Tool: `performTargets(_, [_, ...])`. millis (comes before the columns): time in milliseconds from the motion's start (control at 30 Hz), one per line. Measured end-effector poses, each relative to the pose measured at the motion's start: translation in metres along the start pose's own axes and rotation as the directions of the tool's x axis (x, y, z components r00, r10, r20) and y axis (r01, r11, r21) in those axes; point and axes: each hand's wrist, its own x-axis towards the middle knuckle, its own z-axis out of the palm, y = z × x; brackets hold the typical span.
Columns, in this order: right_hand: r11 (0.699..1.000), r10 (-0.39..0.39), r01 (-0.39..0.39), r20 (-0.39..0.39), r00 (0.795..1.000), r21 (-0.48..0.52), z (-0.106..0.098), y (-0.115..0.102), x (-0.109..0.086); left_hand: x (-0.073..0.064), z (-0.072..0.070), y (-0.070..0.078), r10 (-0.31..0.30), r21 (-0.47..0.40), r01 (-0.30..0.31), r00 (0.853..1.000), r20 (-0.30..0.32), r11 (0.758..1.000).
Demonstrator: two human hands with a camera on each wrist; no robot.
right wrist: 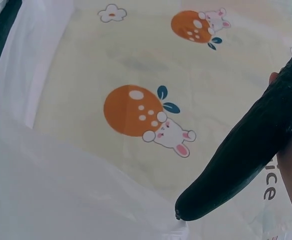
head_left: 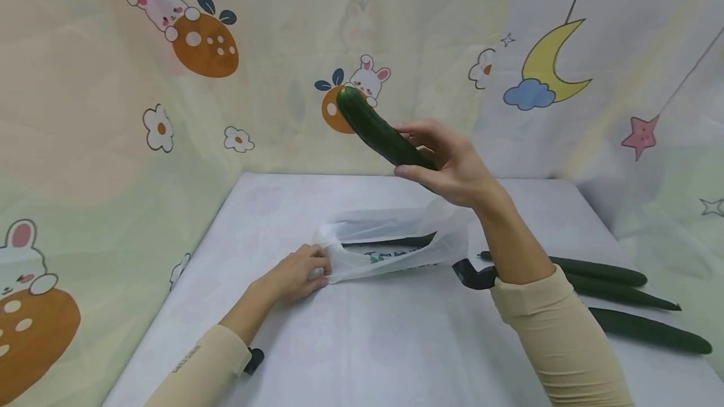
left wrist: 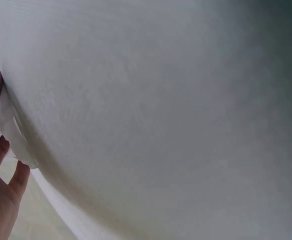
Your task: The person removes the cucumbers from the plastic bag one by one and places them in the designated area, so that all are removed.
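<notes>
W/ our R hand we grip a cuke, tilted & held up in the air above the white plastic bag. Our L hand pinches the bag's left end on the worktop. Another cuke shows inside; 3 more cukes lie nr our R sleeve.

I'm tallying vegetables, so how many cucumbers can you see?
5 cucumbers: one in the right hand, one inside the white bag, three on the table at right. The bag may hide more.
</notes>
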Motion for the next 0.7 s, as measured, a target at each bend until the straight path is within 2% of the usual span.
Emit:
performTargets(367, [0.999,-0.021,0.023,-0.046,0.999,0.034,-0.01,-0.012,0.004,0.0,-0.001,0.0,0.021,0.001,-0.021,1.0,-0.008,1.0])
performTargets(700, [0.991,-0.099,0.105,-0.067,0.993,0.088,-0.003,-0.024,0.02,0.001,0.002,-0.001,0.01,0.008,-0.01,1.0,-0.004,1.0])
